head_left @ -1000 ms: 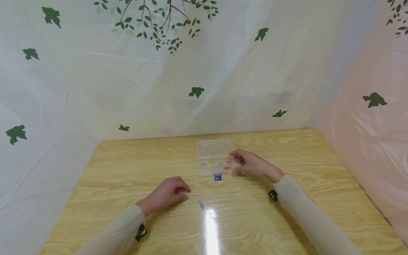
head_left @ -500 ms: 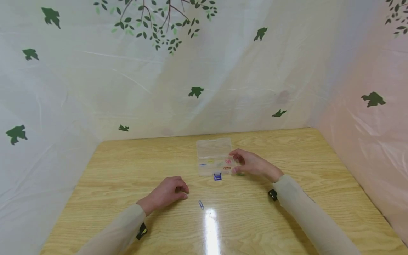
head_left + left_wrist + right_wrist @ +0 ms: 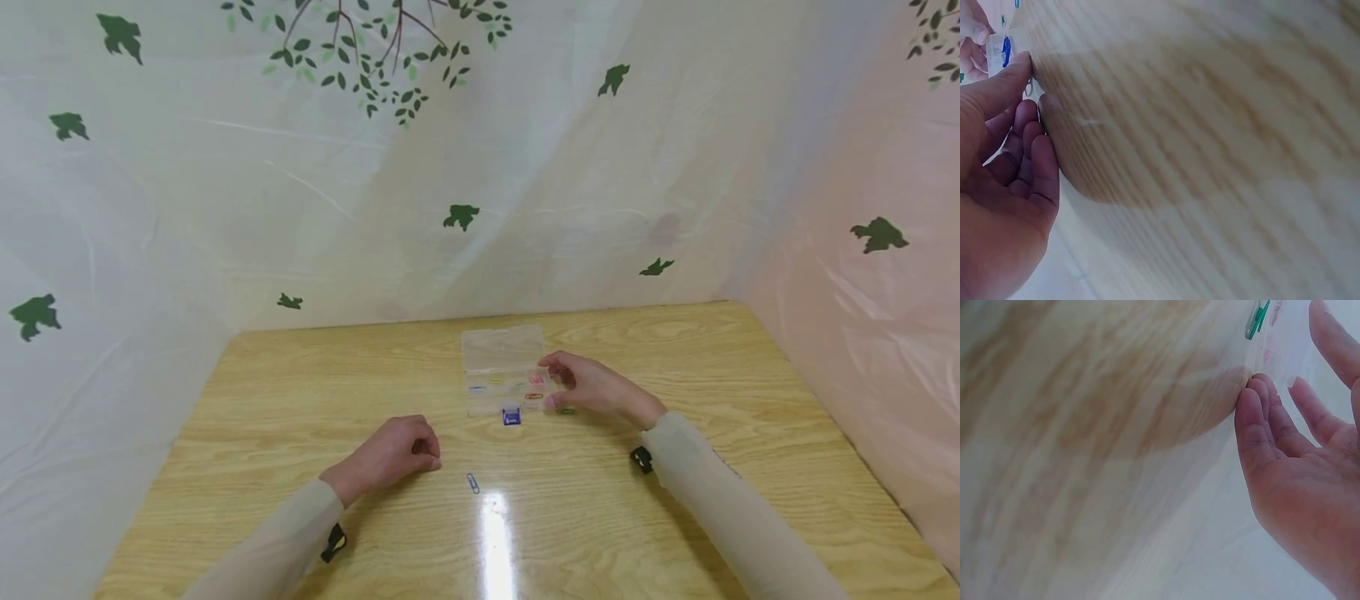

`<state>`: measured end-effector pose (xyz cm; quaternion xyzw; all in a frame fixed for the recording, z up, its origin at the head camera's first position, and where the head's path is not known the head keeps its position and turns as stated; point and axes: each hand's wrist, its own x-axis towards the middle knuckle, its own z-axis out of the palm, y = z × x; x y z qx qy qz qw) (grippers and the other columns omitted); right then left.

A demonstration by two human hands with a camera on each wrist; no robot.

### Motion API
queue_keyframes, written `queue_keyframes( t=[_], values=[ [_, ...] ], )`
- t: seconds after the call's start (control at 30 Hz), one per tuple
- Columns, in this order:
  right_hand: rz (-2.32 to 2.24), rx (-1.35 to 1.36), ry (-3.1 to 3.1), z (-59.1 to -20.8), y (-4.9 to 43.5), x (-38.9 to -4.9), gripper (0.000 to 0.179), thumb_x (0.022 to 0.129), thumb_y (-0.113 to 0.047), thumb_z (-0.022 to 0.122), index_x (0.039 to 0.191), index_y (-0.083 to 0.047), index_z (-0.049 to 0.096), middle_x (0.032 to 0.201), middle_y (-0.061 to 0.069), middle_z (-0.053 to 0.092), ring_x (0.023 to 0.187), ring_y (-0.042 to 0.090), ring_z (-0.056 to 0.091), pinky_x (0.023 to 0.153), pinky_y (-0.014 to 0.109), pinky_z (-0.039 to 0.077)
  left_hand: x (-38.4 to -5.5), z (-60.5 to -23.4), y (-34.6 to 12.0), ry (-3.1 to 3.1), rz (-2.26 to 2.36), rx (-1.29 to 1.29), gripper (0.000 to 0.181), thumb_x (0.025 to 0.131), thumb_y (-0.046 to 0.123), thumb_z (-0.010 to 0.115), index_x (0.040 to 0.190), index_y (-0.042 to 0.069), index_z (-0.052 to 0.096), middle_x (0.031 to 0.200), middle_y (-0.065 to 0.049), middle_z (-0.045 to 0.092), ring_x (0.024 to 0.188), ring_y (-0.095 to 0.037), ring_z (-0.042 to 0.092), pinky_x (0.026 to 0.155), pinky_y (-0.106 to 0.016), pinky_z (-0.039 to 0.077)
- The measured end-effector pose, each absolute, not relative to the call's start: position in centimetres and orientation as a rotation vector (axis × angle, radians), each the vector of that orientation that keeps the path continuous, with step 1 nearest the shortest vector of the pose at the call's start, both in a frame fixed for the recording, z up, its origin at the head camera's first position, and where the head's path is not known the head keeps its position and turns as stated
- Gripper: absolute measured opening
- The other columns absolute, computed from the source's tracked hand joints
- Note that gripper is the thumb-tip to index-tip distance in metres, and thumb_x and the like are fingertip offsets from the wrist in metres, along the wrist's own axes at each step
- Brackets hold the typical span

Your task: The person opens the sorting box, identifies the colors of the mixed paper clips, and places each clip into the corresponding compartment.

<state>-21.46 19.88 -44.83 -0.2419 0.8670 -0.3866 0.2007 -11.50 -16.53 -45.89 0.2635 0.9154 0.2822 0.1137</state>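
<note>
A clear plastic compartment box [image 3: 487,406] lies on the table with its clear lid [image 3: 502,348] raised at the back. Coloured paper clips, among them a red paper clip [image 3: 534,397], lie in its compartments. My right hand [image 3: 600,390] holds the box's right end, thumb at the front corner and fingers toward the back. Loosely curled, my left hand [image 3: 390,454] rests near the table to the left of a blue paper clip [image 3: 473,483]. The left wrist view shows a gap between its thumb and fingers, with a small wire loop [image 3: 1029,85] visible there.
A blue piece [image 3: 512,417] sits at the front edge of the box. On the table by the right hand lies a green clip [image 3: 1256,320]. The wood-grain table [image 3: 300,375] is backed by a white sheet [image 3: 337,250] with green leaf prints.
The left hand's fingers and thumb have drawn closer together, and the hand has shifted very slightly left. The right hand, the box and the blue paper clip stay in place.
</note>
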Motion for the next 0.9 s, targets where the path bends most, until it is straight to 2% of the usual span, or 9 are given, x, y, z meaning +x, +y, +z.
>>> queue_keyframes(
  t=[0.23, 0.43, 0.67, 0.9],
  values=[
    [-1.081, -0.671, 2.42, -45.0, 20.0, -21.7, 0.062, 0.092, -0.025, 0.081, 0.144, -0.004, 0.053, 0.123, 0.01, 0.061, 0.109, 0.026, 0.053, 0.096, 0.044, 0.047, -11.1, -46.0, -16.4, 2.708, 0.753, 0.814, 0.012, 0.097, 0.015, 0.074, 0.089, 0.019, 0.066, 0.087, 0.011, 0.058, 0.08, -0.004, 0.053, 0.073, -0.027, 0.052],
    [-1.069, -0.674, 2.426, -44.9, 19.9, -21.6, 0.062, 0.092, -0.024, 0.081, 0.144, -0.004, 0.054, 0.121, 0.009, 0.061, 0.107, 0.026, 0.053, 0.095, 0.043, 0.047, -11.0, -45.8, -16.4, 2.686, 0.833, 0.732, 0.011, 0.1, 0.014, 0.069, 0.092, 0.02, 0.064, 0.085, 0.014, 0.061, 0.077, -0.003, 0.056, 0.071, -0.026, 0.054],
    [-1.065, -0.681, 2.428, -45.0, 19.9, -21.6, 0.062, 0.092, -0.025, 0.081, 0.144, -0.005, 0.054, 0.12, 0.008, 0.061, 0.106, 0.025, 0.053, 0.094, 0.042, 0.047, -11.1, -45.4, -16.4, 2.701, 0.943, 0.74, 0.002, 0.099, 0.016, 0.071, 0.097, 0.015, 0.072, 0.09, 0.013, 0.068, 0.082, -0.002, 0.061, 0.075, -0.025, 0.057],
    [-1.071, -0.677, 2.425, -44.9, 19.9, -21.5, 0.063, 0.093, -0.027, 0.081, 0.145, -0.005, 0.053, 0.12, 0.008, 0.061, 0.106, 0.025, 0.053, 0.093, 0.041, 0.047, -11.5, -44.6, -16.1, 2.764, 0.973, 0.75, 0.004, 0.098, 0.013, 0.073, 0.101, 0.014, 0.076, 0.097, 0.008, 0.07, 0.088, -0.005, 0.064, 0.081, -0.027, 0.059]
  ],
)
